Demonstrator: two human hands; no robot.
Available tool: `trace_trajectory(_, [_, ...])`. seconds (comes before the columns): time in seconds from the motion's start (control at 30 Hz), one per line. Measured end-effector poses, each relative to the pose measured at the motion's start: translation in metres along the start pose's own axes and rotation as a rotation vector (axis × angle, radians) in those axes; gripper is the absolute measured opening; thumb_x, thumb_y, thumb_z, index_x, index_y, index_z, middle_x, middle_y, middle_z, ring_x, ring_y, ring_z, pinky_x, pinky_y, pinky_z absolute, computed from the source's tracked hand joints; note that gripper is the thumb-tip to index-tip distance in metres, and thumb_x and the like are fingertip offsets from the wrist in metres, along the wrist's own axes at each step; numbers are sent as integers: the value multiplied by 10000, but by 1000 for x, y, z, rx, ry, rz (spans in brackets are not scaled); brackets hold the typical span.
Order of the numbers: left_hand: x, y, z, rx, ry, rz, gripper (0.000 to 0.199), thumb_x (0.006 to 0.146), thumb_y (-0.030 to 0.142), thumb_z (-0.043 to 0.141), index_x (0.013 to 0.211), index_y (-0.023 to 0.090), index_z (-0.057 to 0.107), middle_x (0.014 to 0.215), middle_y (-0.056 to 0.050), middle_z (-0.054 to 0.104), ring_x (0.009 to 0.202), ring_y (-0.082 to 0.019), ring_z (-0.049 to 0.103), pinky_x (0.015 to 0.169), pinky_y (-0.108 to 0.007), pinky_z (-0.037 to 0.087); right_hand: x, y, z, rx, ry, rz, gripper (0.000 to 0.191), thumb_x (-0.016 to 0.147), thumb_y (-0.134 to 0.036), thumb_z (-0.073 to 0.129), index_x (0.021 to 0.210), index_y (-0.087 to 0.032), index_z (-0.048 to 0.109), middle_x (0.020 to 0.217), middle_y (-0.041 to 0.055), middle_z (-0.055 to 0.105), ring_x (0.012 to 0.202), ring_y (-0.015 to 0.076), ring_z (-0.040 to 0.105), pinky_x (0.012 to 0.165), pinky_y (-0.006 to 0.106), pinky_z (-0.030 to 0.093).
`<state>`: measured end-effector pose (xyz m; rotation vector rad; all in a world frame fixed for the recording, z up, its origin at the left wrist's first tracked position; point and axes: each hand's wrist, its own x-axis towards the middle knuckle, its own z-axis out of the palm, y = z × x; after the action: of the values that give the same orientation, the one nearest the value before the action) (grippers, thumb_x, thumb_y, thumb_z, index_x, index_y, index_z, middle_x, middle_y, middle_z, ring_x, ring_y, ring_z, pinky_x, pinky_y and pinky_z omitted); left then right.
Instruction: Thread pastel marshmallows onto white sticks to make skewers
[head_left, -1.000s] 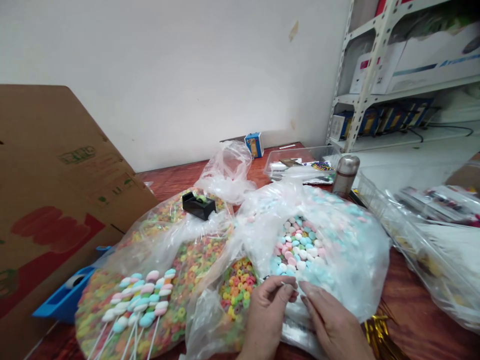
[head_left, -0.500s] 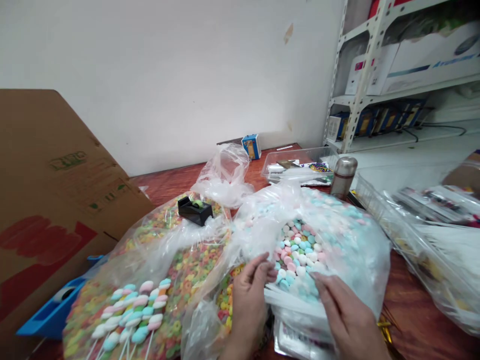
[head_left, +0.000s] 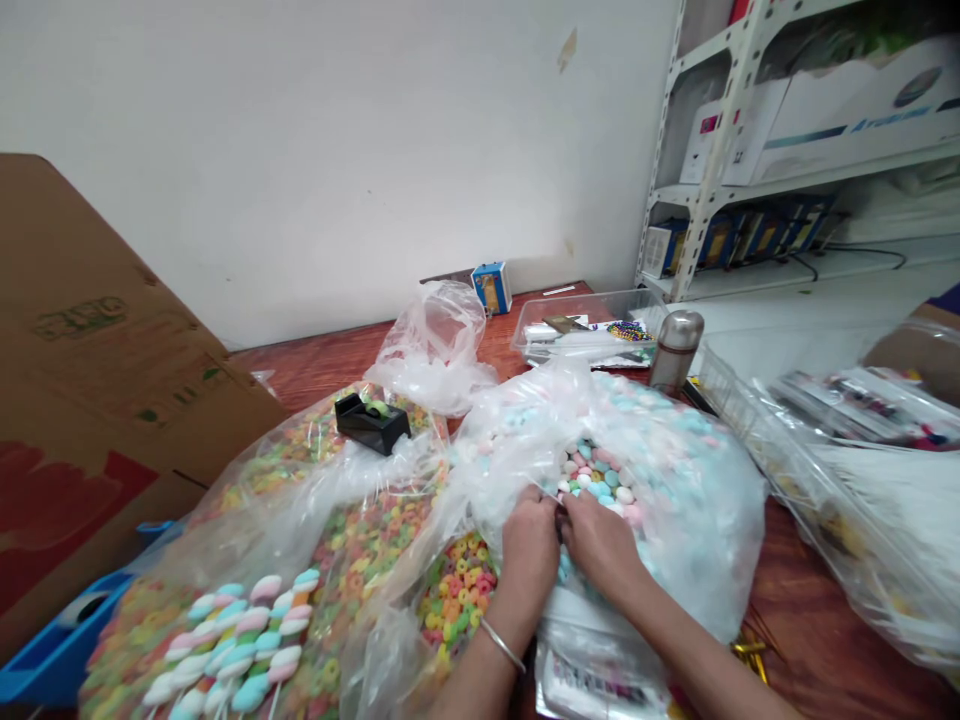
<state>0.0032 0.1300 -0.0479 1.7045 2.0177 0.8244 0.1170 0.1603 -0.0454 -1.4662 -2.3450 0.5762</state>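
Observation:
My left hand (head_left: 531,535) and my right hand (head_left: 600,540) meet at the near side of a plastic bag's opening, fingertips pinched together. What they pinch is mostly hidden; a thin pale line shows beside the left fingers. Right behind them, pastel pink, blue, white and green candies (head_left: 600,475) lie in the opening of the cloudy plastic bag (head_left: 697,480). Left of my hands, colourful ring-shaped pieces (head_left: 461,590) show in a gap of another clear bag. On that bag rest several sticks threaded with pastel candies (head_left: 240,640).
A black tape dispenser (head_left: 373,425) sits on the left bag, and a blue one (head_left: 67,635) stands beside a cardboard box (head_left: 97,360). Behind are a clear tray (head_left: 585,325) and a metal flask (head_left: 676,350). Plastic packets (head_left: 600,680) lie in front; a clear bin (head_left: 795,480) stands right.
My hands, apart before, have come together at the bag's opening, the right one moving left and away from me. The view has shifted slightly to the right.

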Motion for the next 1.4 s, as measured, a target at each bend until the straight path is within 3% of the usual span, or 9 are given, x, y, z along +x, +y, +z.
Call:
trace_trajectory(0.23, [-4,-4,-15,-118,89,-63,113,845,172,532,844,181,644,877,-70,670,845,-209,619,796,-324,438,2,18,-11,44,-77,2,82,866,-206,515,865,-198,597,836,15,643,778,154,572,636,238,285])
trace_trajectory(0.37, [-14,-7,-27,-219,136,-130,175,894,299,498,915,180,623,835,-65,708,775,-201,665,709,-303,485,-10,17,-13,71,-95,-27,117,854,-177,494,803,-199,597,844,23,618,816,169,561,672,248,292])
trace_trajectory(0.5, [-26,-11,-33,-486,167,-252,276,843,356,574,1017,151,637,851,-87,728,706,-203,691,631,-294,531,-24,12,-5,109,-124,-46,170,839,-129,467,819,-200,621,863,35,581,746,170,544,630,265,272])
trace_trajectory(0.67, [-32,-12,-36,-754,184,-440,344,752,336,682,994,93,702,837,-116,747,709,-211,699,690,-324,562,-24,15,-12,268,-131,-46,128,815,-123,483,816,-186,595,869,33,562,802,191,543,678,273,330])
trace_trajectory(0.87, [-35,4,-27,-1068,31,-493,389,688,378,768,993,137,751,960,-103,761,809,-213,696,764,-317,552,-32,11,-38,597,-225,-117,191,921,-342,464,859,-209,587,801,-29,635,696,137,578,627,220,437])
trace_trajectory(1.03, [-40,16,-21,-1149,-48,-462,398,769,477,690,972,142,756,921,-85,759,785,-187,677,701,-270,536,-32,10,-31,675,-160,-64,199,921,-326,444,826,-196,561,808,-7,654,750,156,597,673,242,458])
trace_trajectory(1.17, [-44,16,-21,-1133,-59,-411,420,676,343,808,1036,145,722,990,-90,752,843,-189,679,748,-263,524,-28,10,-29,637,-121,-27,183,899,-332,484,807,-198,567,750,-9,636,719,170,589,656,264,452])
trace_trajectory(1.3, [-43,12,-18,-1093,41,-405,372,658,263,813,988,127,707,953,-101,753,822,-189,685,728,-257,518,-42,5,-34,518,-52,-11,278,933,-384,449,1111,-210,574,965,36,669,827,205,629,696,302,466])
trace_trajectory(1.4, [-40,10,-17,-1070,123,-414,339,699,258,772,994,115,686,907,-98,749,755,-172,683,675,-248,519,-66,8,-32,197,52,-64,403,982,-299,319,1368,-308,434,1196,50,644,1011,220,650,749,311,491])
